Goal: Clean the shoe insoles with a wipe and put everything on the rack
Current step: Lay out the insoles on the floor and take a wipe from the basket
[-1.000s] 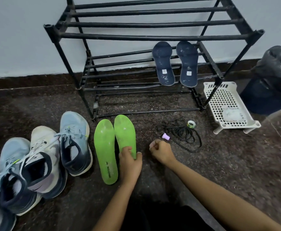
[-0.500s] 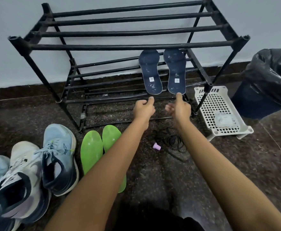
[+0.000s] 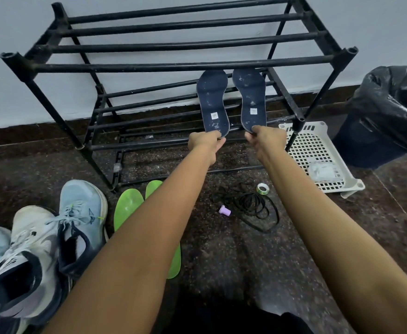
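Our left hand (image 3: 206, 141) & right hand (image 3: 267, 139) pinched the dark-blue foam insoles (image 3: 212, 102) on black metal rack (image 3: 149, 66), frame centre; green insoles (image 3: 127, 208), sneakers (image 3: 81, 203) lower left not yet racked.

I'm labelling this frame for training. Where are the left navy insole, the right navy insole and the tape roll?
left navy insole (image 3: 212, 102), head view, middle of its arch.
right navy insole (image 3: 251, 97), head view, middle of its arch.
tape roll (image 3: 262, 192), head view, near rim.

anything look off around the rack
Both dark blue insoles on the rack are speckled with white marks. A black cord lies tangled on the floor, and the shoes are heaped together.
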A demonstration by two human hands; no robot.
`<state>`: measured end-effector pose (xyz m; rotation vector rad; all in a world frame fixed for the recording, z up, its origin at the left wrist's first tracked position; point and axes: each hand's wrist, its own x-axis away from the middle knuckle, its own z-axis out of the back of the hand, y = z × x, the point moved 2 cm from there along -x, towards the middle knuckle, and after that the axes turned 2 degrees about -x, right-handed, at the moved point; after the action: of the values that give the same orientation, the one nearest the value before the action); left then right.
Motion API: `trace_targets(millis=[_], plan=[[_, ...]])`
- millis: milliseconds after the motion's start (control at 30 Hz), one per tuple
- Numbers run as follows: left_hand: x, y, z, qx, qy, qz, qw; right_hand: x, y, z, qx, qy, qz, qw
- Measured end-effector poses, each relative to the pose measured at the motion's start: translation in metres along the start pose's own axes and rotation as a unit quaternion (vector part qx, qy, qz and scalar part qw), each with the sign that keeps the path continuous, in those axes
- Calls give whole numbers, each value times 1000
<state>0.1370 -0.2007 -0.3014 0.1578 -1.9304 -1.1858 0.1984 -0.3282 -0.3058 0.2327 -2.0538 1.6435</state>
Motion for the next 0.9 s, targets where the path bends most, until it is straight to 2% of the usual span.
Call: trace_targets(millis=[167, 300, 533, 667, 900], plan=[[12, -19, 33, -24, -106, -4, 994, 24, 17, 21, 12, -137, 4, 990], [34, -44, 67, -15, -152, -4, 988, 56, 33, 49, 69, -175, 17, 982], [85, -104, 123, -5, -152, -36, 988, 108, 79, 100, 106, -261, 40, 959], [103, -142, 149, 26, -125, -37, 991, 125, 113, 119, 117, -288, 48, 949], [134, -197, 183, -4, -76, -24, 997, 150, 164, 163, 121, -323, -12, 939]])
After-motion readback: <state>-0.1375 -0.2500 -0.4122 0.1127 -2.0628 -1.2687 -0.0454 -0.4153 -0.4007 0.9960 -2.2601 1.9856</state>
